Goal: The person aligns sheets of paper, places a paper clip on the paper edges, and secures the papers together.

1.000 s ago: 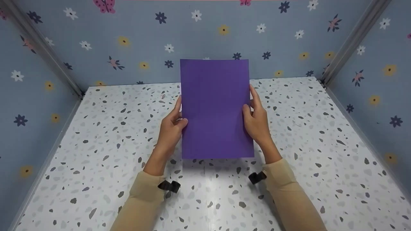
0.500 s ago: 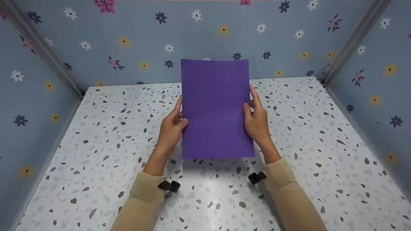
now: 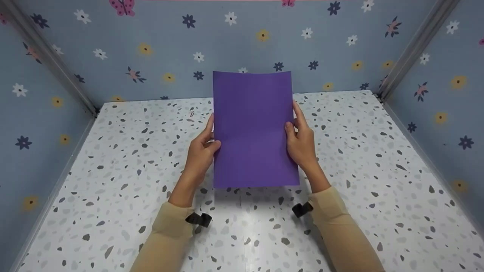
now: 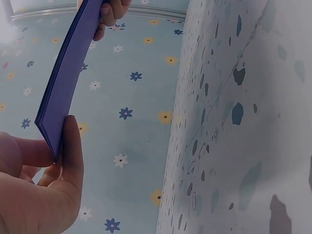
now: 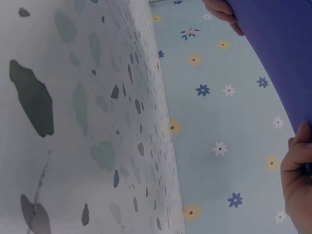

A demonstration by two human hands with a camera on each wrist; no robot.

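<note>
Upright over the table, a rectangle of purple paper (image 3: 253,132) is held between both hands, its top edge bowed slightly. Layered edges of the purple paper (image 4: 73,68) show in the left wrist view; whether these are folds or separate sheets I cannot tell. My left hand (image 3: 200,153) pinches the left edge, thumb in front and fingers behind. On the opposite side my right hand (image 3: 301,145) grips the right edge in the same way, a little higher. In the right wrist view the purple paper (image 5: 278,48) curves between the hands. Fingers behind the paper are partly hidden.
Beneath lies a white speckled tabletop (image 3: 132,181), with a small reddish loop-shaped mark (image 3: 192,113) near its back. Blue flowered panels enclose it, including the back panel (image 3: 170,37), left panel (image 3: 38,121) and right panel (image 3: 435,102). Black straps (image 3: 199,219) hang at the sleeve cuffs.
The paper's upper edge has dipped slightly and bowed more. Both hands keep their hold in nearly the same place.
</note>
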